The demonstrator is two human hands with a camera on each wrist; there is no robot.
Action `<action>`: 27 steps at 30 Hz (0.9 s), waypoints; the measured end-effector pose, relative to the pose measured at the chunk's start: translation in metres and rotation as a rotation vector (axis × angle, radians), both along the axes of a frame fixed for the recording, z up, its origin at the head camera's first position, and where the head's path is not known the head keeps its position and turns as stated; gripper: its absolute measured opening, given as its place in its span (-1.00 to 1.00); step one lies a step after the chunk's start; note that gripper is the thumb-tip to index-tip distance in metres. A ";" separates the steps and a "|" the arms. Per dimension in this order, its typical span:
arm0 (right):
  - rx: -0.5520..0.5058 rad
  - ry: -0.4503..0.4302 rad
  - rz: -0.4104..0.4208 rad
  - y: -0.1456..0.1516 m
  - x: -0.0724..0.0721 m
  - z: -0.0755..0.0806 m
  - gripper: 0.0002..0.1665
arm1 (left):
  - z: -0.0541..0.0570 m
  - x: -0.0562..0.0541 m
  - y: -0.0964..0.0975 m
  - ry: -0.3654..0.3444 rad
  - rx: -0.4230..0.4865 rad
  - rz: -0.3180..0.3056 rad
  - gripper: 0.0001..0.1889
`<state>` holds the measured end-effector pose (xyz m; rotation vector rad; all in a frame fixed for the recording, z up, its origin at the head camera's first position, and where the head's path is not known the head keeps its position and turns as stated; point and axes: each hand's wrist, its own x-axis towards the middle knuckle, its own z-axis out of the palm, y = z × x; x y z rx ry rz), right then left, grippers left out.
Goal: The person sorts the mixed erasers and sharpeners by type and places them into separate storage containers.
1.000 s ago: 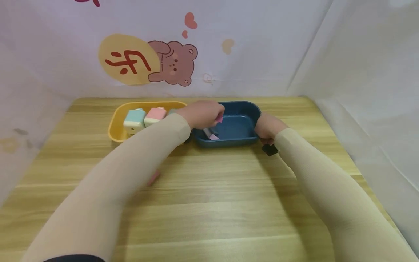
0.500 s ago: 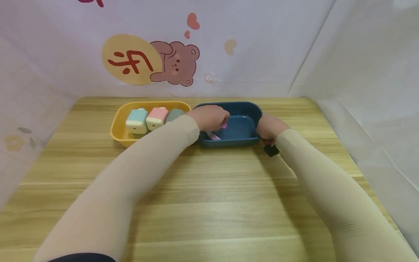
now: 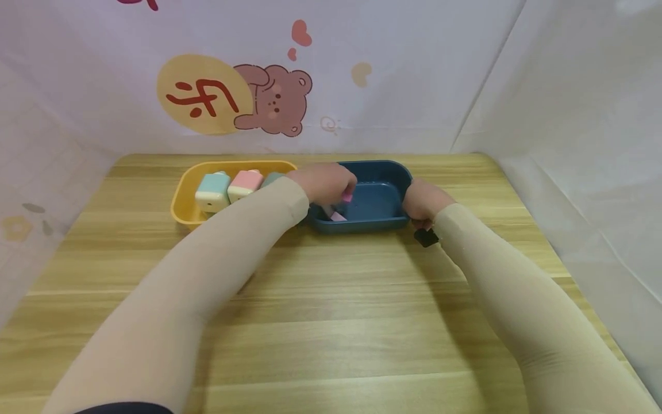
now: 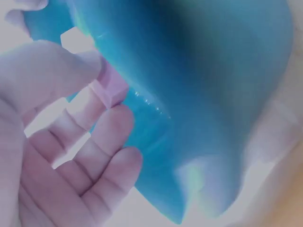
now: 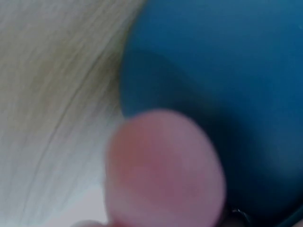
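Over the left part of a blue bin (image 3: 377, 201), my left hand (image 3: 328, 183) pinches a small pink block (image 4: 112, 87) between thumb and fingertips. The block shows as a bit of pink below the knuckles in the head view. Inside the bin, near its front left, lies a pale pink and white piece (image 3: 337, 217), partly hidden by the hand. My right hand (image 3: 425, 201) grips the bin's right rim. In the right wrist view a blurred thumb or fingertip (image 5: 163, 170) presses on the blue wall.
A yellow bin (image 3: 181, 204) stands left of the blue one, holding a blue-and-cream block (image 3: 213, 192), a pink-and-cream block (image 3: 245, 184) and a grey-green one (image 3: 271, 179). Behind the wooden table (image 3: 336, 322) hangs a printed white cloth (image 3: 414, 103).
My left hand has come slightly down and right with the pink block. A pink thing seen beside the left sleeve on the table is now almost covered by that forearm. My right hand stays put.
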<state>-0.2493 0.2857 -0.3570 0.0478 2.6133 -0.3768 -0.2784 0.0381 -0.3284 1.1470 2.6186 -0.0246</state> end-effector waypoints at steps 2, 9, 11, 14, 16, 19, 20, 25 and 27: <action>-0.001 -0.002 -0.004 0.001 0.000 0.000 -0.65 | 0.005 -0.001 0.000 0.004 0.014 -0.003 -0.83; 0.010 -0.007 -0.012 0.000 0.000 0.002 -0.56 | 0.015 -0.006 0.016 0.019 -0.033 -0.046 -0.85; 0.011 -0.002 -0.018 0.000 0.000 0.001 -0.55 | 0.016 -0.007 0.021 0.013 -0.060 -0.057 -0.87; 0.014 0.003 -0.021 0.000 -0.001 -0.001 -0.65 | 0.016 -0.008 0.026 0.008 -0.089 -0.058 -0.91; 0.015 0.005 -0.019 -0.001 -0.001 -0.002 -0.69 | 0.015 -0.008 0.028 -0.004 -0.100 -0.050 -0.92; 0.010 0.007 -0.016 -0.001 -0.001 -0.002 -0.74 | 0.012 -0.010 0.029 -0.017 -0.113 -0.036 -0.92; 0.011 0.009 -0.015 -0.001 -0.001 -0.002 -0.70 | 0.011 -0.010 0.029 -0.022 -0.116 -0.036 -0.92; -0.007 0.007 -0.025 0.000 0.000 -0.002 -0.63 | 0.008 -0.010 0.031 -0.032 -0.123 -0.044 -0.90; -0.015 0.003 -0.027 0.001 0.000 -0.001 -0.63 | 0.008 -0.009 0.032 -0.032 -0.125 -0.053 -0.90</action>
